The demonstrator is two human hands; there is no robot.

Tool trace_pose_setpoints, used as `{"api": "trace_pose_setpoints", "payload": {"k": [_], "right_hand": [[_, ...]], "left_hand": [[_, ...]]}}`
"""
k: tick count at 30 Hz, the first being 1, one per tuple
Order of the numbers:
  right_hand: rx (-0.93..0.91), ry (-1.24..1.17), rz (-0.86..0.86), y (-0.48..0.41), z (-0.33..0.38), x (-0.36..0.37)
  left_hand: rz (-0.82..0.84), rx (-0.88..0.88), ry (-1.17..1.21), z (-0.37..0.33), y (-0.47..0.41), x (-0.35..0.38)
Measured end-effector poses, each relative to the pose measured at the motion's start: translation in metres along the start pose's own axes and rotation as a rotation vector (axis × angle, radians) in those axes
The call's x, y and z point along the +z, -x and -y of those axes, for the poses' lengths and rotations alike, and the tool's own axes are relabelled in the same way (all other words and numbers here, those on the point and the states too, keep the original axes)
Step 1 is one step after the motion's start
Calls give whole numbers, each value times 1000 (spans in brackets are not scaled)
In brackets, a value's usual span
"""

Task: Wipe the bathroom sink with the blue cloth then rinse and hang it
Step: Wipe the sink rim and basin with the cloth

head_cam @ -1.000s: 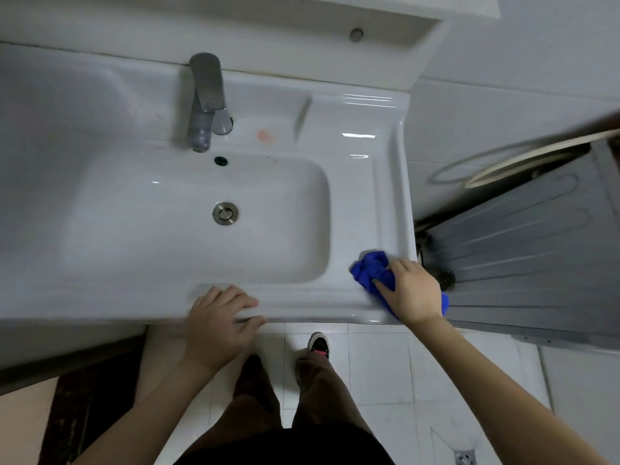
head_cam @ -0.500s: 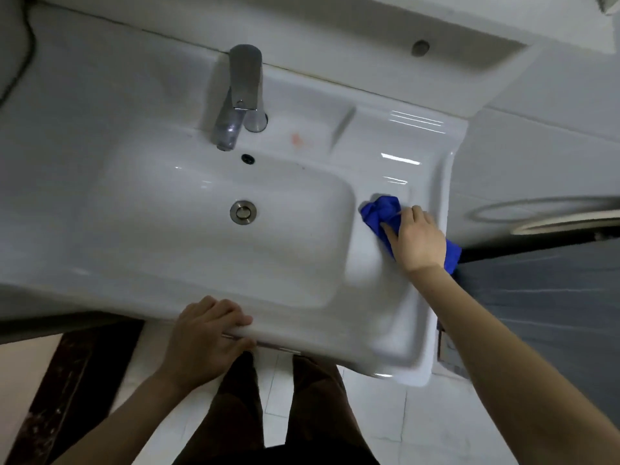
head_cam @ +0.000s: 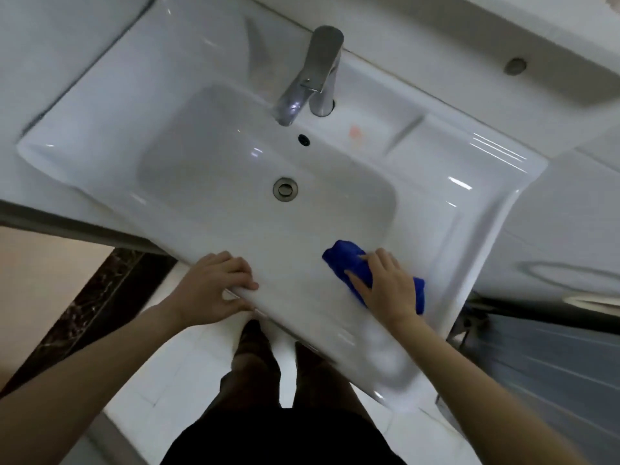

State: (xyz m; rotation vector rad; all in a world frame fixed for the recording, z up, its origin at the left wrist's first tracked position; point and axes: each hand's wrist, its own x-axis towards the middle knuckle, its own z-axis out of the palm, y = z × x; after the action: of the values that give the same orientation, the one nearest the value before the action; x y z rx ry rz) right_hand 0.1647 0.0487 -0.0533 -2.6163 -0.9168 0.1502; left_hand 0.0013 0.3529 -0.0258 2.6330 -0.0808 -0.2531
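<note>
Nearest, at six o'clock, dark trousers [head_cam: 255, 370] stand over the pale tiled floor [head_cam: 188, 380]. Just beyond, the left hand [head_cam: 214, 288] grips the front edge of the white sink [head_cam: 436, 203], fingers curled over the rim and thumb underneath, holding nothing else. At about four o'clock from the drain [head_cam: 285, 188], the right hand [head_cam: 385, 285] presses flat on the blue cloth [head_cam: 345, 260], fingers spread, pinning it against the sink's front right ledge; cloth shows past the fingertips and behind the wrist. Farther, at twelve o'clock, the chrome tap [head_cam: 312, 75] leans over the basin above a small overflow hole [head_cam: 304, 139].
</note>
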Motion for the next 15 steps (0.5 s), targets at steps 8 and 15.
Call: {"api": "trace_pose_setpoints", "payload": {"k": [8, 15], "right_hand": [[-98, 81, -10, -51, -31, -12], [221, 16, -1, -66, -30, -34]], "left_hand": [[-7, -22, 38, 0, -1, -1], [37, 22, 60, 1, -4, -8]]}}
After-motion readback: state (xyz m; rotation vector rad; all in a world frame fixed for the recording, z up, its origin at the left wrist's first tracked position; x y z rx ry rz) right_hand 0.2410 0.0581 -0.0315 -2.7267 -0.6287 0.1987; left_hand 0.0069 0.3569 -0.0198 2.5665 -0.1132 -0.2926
